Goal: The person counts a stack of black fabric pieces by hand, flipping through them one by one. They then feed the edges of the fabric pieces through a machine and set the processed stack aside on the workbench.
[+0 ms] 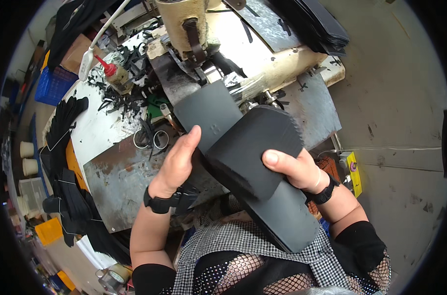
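Two overlapping stacks of thin black sheet pieces are in my hands, above the near edge of the workbench. My right hand [299, 169] is closed on the upper stack [253, 147], thumb flat on top and fingers hidden underneath. That stack bends over, its piece edges fanned along the right side. Below it crosses a long, smooth dark grey stack [287, 216], whose far end [208, 110] points toward the machine [184, 34]. At the left edge of the long stack is my left hand [176, 160], thumb raised beside it and fingers out of sight beneath.
Scissors [160, 140] lie on the bench among black offcuts, near a red-tipped bottle [117, 78]. Bundled black strips [68, 182] hang along the left. A blue basket [56, 86] stands at far left. More black sheets [312, 22] are piled at back right.
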The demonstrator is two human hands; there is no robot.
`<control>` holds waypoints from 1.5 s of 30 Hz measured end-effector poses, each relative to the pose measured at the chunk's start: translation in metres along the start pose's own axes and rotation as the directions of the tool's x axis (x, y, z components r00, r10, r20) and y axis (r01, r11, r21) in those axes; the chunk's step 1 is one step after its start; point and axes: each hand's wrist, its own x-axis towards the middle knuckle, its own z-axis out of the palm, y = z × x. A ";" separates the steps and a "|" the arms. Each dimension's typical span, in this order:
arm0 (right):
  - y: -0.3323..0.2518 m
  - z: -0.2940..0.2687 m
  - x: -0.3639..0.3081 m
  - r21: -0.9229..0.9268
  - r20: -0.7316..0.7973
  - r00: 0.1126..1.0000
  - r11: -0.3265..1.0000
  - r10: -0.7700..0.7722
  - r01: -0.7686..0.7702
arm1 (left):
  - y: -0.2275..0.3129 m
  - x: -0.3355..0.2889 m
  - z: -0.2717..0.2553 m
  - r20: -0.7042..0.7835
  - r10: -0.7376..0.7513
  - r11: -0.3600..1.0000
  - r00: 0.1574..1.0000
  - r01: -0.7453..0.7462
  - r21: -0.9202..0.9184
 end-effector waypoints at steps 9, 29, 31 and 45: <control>0.012 -0.008 0.013 0.158 -0.059 0.978 0.970 0.199 -0.188 | -0.002 -0.002 -0.004 -0.304 0.009 0.999 0.953 0.002 0.037; -0.026 -0.008 -0.004 -0.191 0.079 0.996 0.981 0.038 -0.023 | 0.011 -0.004 0.004 0.346 0.317 0.859 0.883 -0.422 0.290; -0.006 -0.011 0.010 -0.087 0.072 0.991 0.991 0.113 -0.107 | 0.007 -0.005 0.004 0.016 0.094 0.987 0.995 -0.095 0.126; -0.038 -0.017 0.017 0.028 -0.407 0.912 0.998 0.055 -0.048 | 0.022 0.024 0.008 -0.011 0.101 0.901 0.995 -0.087 0.426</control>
